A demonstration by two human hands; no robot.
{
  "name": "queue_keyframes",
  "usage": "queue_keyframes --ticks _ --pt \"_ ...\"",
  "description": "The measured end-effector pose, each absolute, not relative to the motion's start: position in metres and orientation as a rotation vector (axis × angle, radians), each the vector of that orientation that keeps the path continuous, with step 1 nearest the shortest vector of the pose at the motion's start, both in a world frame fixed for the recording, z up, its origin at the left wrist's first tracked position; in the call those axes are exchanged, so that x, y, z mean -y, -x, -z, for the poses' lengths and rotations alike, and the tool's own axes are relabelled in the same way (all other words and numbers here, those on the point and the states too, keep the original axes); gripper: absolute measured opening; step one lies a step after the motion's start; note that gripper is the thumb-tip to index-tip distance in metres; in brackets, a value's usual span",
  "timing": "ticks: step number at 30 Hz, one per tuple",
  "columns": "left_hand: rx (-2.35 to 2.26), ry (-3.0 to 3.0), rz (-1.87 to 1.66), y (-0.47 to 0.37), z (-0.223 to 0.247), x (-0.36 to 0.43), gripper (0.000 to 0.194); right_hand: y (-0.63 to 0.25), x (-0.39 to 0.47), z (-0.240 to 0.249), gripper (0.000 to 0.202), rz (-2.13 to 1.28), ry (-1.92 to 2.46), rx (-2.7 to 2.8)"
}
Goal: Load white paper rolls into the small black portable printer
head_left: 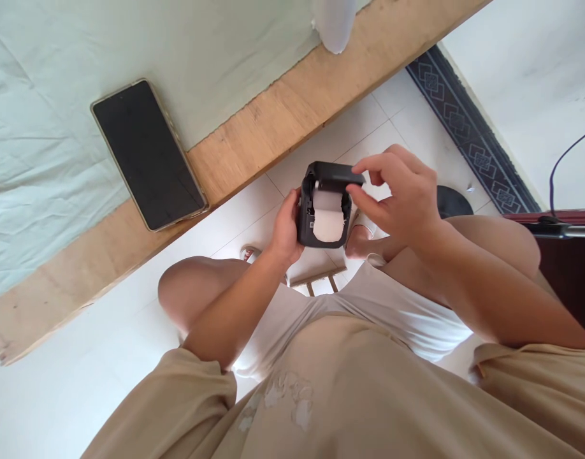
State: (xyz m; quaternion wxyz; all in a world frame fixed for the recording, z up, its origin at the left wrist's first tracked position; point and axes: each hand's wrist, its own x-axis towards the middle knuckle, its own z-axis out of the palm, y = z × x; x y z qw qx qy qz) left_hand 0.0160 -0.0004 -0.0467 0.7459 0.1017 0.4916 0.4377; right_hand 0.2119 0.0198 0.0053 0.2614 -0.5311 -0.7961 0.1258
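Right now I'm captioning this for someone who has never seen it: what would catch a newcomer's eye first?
Probably the small black device with its lid up and a white paper roll inside, in the left hand, while the right hand pinches the lid. Next, the large dark-screened phone lying at the wooden table's edge, partly on pale green cloth.

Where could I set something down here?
The pale cloth shows bare between the phone and the white object, and left of the phone, though wrinkled. It's crowded around the black device, between left hand and right hand.
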Motion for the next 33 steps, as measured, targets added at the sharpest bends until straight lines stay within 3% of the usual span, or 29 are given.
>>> queue_keyframes --ticks 8,14,18,23,25,30,33 --pt "-1.044 -0.4 -0.971 -0.014 0.044 0.007 0.039 -0.193 -0.014 -0.007 0.023 -0.295 1.721 2.552" --pt "-1.077 -0.453 -0.921 -0.014 0.046 0.01 0.043 -0.183 -0.023 -0.015 0.03 -0.58 1.901 2.668" --pt "-1.099 -0.391 -0.904 -0.017 0.046 0.009 0.039 -0.205 -0.027 -0.016 0.046 -0.858 1.761 2.359" --pt "-1.135 -0.31 -0.889 -0.017 0.046 0.005 0.036 -0.234 -0.027 -0.025 0.039 -1.306 1.488 1.587" --pt "-1.122 -0.303 -0.903 -0.016 0.045 0.004 0.04 -0.233 -0.029 -0.037 0.034 -1.238 1.452 1.561" --pt "-1.095 -0.298 -0.901 -0.015 0.044 0.003 0.046 -0.191 -0.055 -0.09 0.021 -0.683 1.428 1.997" --pt "-1.105 -0.292 -0.897 -0.012 0.042 0.003 0.046 -0.146 -0.082 -0.114 0.044 -0.574 1.271 2.154"
